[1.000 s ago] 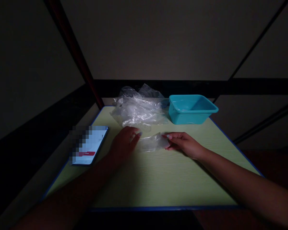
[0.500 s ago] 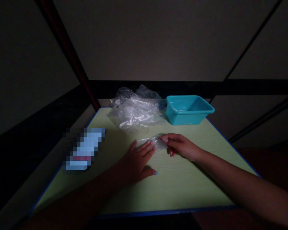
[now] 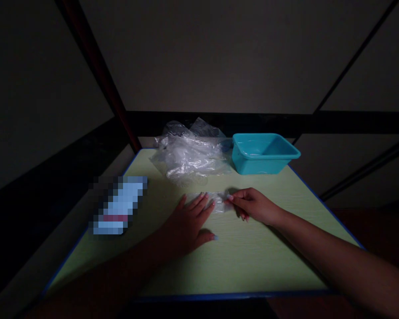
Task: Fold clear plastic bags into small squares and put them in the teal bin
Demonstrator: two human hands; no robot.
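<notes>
A small clear plastic bag (image 3: 218,204) lies flat on the pale green table in front of me. My left hand (image 3: 191,221) rests on its left part with fingers spread and thumb apart, covering some of it. At the bag's right end, my right hand (image 3: 249,204) pinches the edge between thumb and fingertips, the other fingers curled below. Just beyond the hands sits a loose heap of crumpled clear plastic bags (image 3: 193,157).
A turquoise plastic basin (image 3: 264,165) stands at the back right of the table (image 3: 252,266), which has a blue edge. To the left lies a blurred-out flat object (image 3: 124,201), bluish with a red band. Walls rise close behind and at left.
My right hand has drawn slightly right and down with the bag's edge, and the bag lies flatter and straighter. My left hand stays pressed on it. The view has shifted slightly.
</notes>
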